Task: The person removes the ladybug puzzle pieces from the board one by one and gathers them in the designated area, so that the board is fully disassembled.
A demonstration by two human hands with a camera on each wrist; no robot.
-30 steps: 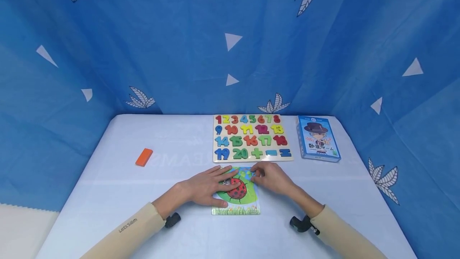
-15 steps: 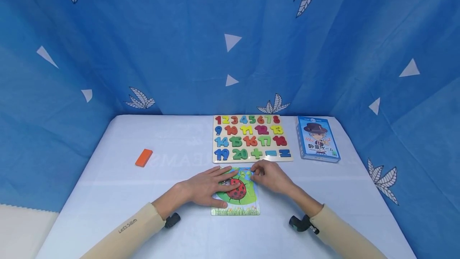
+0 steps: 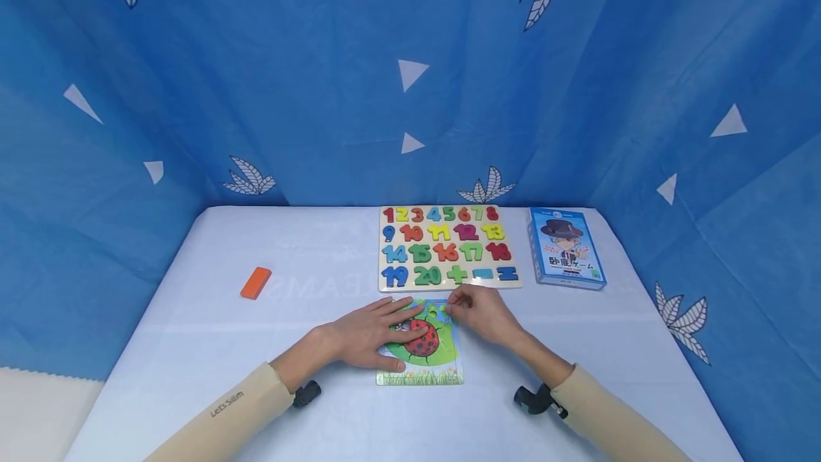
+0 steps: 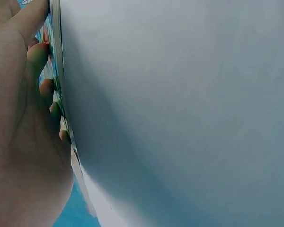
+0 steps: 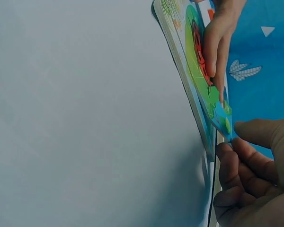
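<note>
A ladybug picture puzzle (image 3: 423, 369) lies flat on the white table. Spread over its left part is the left hand (image 3: 362, 334), with straight fingers resting on the picture. At the puzzle's upper right corner, the right hand (image 3: 484, 314) pinches the edge of a blue-green corner piece (image 5: 223, 124) between thumb and finger. In the right wrist view that piece is tilted up from the board beneath. The right hand (image 5: 255, 172) has its other fingers curled. The left wrist view shows the left hand (image 4: 28, 127) along the board's edge.
Just behind the puzzle lies a wooden number board (image 3: 451, 248) with coloured numerals. A blue card box (image 3: 567, 248) is at the back right, and an orange block (image 3: 256, 283) at the left. Blue patterned cloth (image 3: 321, 91) surrounds the table.
The head view has shifted very slightly. At the upper right corner, the right fingertips and the pinched part of the puzzle have moved a little. The left hand has stayed in place.
</note>
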